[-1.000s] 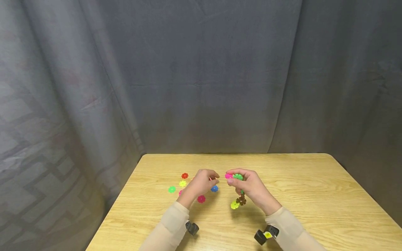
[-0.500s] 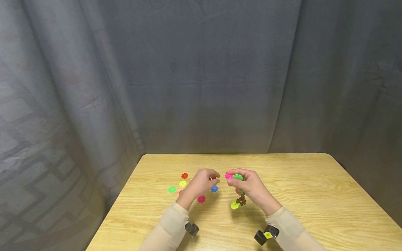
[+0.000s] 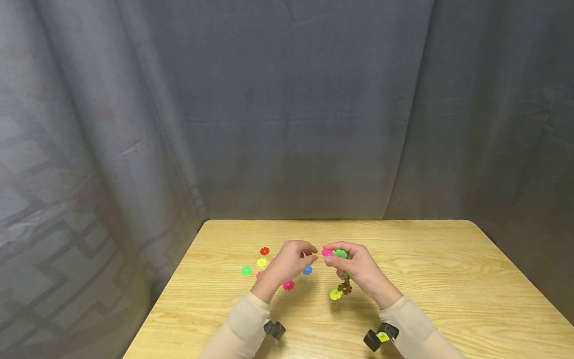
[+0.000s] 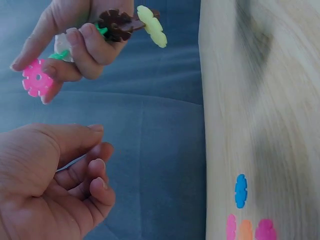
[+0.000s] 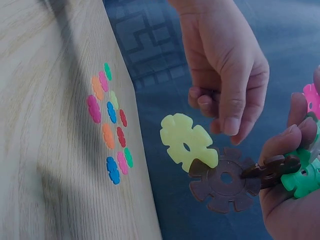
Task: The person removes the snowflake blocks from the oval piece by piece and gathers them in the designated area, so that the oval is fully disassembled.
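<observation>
1. Above the worktop (image 3: pixel 426 269), a chain (image 5: pixel 270 172) of slotted discs is hanging clear of the surface, the right grip (image 3: pixel 354 262) carrying it.
2. Right grip: thumb and index finger are pinching the pink disc (image 4: pixel 31 79) at 1 end; the other fingers are curling around the middle pieces, partly hiding those joints.
3. Left grip (image 3: pixel 287 262): fingers are bending loosely beside the pink disc, not touching it. A small gap is showing between thumb and fingers; no piece is showing there.
4. Far end: a brown disc (image 5: pixel 210 182) and a yellow disc (image 5: pixel 177 132) are projecting beyond the right fingers, slotted together at an angle.
5. Handling (judgement): discs are looking like thin, stiff plastic, very light, smooth-faced and probably a little slippery. Joints are seeming the weak spots; twisting is likely to loosen them.
6. Hold (judgement): flat faces are offering the best purchase. Pinching close to a joint is probably bracing it, while leaving the outer slots exposed.
7. Loose discs (image 5: pixel 108 136) are lying on the worktop, leftward; their thin rims are calling for fingertip pinching.
</observation>
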A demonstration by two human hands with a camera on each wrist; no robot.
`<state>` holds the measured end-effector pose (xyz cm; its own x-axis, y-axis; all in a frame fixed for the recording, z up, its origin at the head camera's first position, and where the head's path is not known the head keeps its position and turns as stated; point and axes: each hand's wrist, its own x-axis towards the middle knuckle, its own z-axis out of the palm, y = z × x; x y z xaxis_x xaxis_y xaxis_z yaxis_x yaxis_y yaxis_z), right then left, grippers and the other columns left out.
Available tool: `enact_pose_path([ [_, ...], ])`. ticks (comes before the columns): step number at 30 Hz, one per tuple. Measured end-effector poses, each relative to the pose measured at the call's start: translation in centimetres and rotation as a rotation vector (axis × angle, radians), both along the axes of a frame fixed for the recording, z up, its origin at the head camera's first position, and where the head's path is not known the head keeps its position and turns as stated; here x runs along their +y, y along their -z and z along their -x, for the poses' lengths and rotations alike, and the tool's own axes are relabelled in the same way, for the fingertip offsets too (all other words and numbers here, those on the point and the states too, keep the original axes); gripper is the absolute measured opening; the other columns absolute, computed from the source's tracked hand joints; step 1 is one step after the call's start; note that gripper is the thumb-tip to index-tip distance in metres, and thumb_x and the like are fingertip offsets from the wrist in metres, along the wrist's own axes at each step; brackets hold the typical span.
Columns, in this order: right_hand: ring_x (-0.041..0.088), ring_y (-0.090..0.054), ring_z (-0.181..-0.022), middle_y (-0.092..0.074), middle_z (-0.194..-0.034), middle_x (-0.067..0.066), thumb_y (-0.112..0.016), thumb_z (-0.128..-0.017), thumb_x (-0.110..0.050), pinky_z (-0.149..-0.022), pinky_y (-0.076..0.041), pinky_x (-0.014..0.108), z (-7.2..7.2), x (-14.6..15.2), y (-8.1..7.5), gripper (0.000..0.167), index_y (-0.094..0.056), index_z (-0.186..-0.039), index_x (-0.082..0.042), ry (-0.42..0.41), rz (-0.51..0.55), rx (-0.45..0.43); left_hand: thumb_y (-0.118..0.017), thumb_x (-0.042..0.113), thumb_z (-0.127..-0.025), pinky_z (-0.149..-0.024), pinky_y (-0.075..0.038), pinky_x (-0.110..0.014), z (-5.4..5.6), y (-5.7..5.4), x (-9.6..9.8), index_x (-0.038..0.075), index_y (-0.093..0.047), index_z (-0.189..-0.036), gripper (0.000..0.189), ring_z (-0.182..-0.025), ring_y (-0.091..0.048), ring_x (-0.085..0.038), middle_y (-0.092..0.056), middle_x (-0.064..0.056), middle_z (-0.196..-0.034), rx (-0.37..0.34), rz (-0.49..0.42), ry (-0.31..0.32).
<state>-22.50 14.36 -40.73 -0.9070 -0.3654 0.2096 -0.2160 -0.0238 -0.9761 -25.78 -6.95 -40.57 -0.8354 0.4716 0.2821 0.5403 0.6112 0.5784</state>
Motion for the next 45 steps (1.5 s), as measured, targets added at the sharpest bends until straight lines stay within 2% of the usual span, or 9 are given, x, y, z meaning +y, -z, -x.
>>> enact_pose_path([
  [9,0.010,-0.049,-0.052,-0.063,-0.085,0.004,-0.071,-0.091,-0.013,-0.050,-0.044,0.027,0.0,0.0,0.0,0.040,-0.060,-0.121,0.011,-0.004,-0.004,-0.005,-0.068,0.019,-0.094,-0.063,-0.050,-0.021,-0.7,-0.6,0.2,0.009,-0.075,-0.104,0.016,-0.072,-0.057,-0.005,-0.066,0.009,-0.086,0.006,-0.045,0.000],
  [16,0.011,-0.049,-0.052,-0.063,-0.087,0.007,-0.072,-0.090,-0.014,-0.049,-0.044,0.027,0.0,0.1,0.1,0.034,-0.065,-0.118,0.004,0.001,-0.013,0.005,-0.069,0.019,-0.093,-0.062,-0.050,-0.022,-1.3,-1.1,0.2,0.010,-0.075,-0.102,0.014,-0.071,-0.056,-0.005,-0.066,0.009,-0.087,0.013,-0.092,0.016],
  [24,0.011,-0.049,-0.052,-0.062,-0.084,0.005,-0.071,-0.091,-0.014,-0.050,-0.044,0.026,0.1,-0.1,0.3,0.032,-0.065,-0.118,0.002,-0.009,0.014,0.003,-0.069,0.017,-0.094,-0.062,-0.051,-0.022,-2.0,-1.8,0.3,0.010,-0.075,-0.103,0.013,-0.070,-0.057,-0.005,-0.067,0.009,-0.089,0.048,-0.171,0.032],
  [32,0.010,-0.048,-0.052,-0.063,-0.082,0.003,-0.071,-0.091,-0.013,-0.050,-0.043,0.025,0.3,-0.3,0.6,0.031,-0.066,-0.118,0.003,-0.016,0.021,0.015,-0.068,0.016,-0.094,-0.062,-0.052,-0.023,-2.5,-2.0,0.2,0.012,-0.075,-0.101,0.011,-0.069,-0.059,-0.004,-0.068,0.009,-0.089,0.064,-0.226,0.065],
  [37,0.011,-0.048,-0.053,-0.061,-0.079,0.001,-0.071,-0.091,-0.014,-0.051,-0.042,0.025,0.2,-0.3,0.4,0.032,-0.066,-0.118,0.002,0.001,0.014,-0.010,-0.068,0.013,-0.094,-0.064,-0.053,-0.022,-2.6,-2.0,0.2,0.011,-0.075,-0.102,0.011,-0.070,-0.061,-0.003,-0.069,0.007,-0.089,0.083,-0.252,0.102],
  [45,0.011,-0.047,-0.053,-0.060,-0.079,0.002,-0.071,-0.091,-0.013,-0.052,-0.043,0.025,0.3,0.0,0.4,0.031,-0.066,-0.118,0.002,0.000,0.022,0.002,-0.068,0.011,-0.093,-0.063,-0.053,-0.022,-2.7,-2.2,0.5,0.010,-0.075,-0.104,0.013,-0.070,-0.060,-0.003,-0.068,0.006,-0.090,0.110,-0.252,0.157],
])
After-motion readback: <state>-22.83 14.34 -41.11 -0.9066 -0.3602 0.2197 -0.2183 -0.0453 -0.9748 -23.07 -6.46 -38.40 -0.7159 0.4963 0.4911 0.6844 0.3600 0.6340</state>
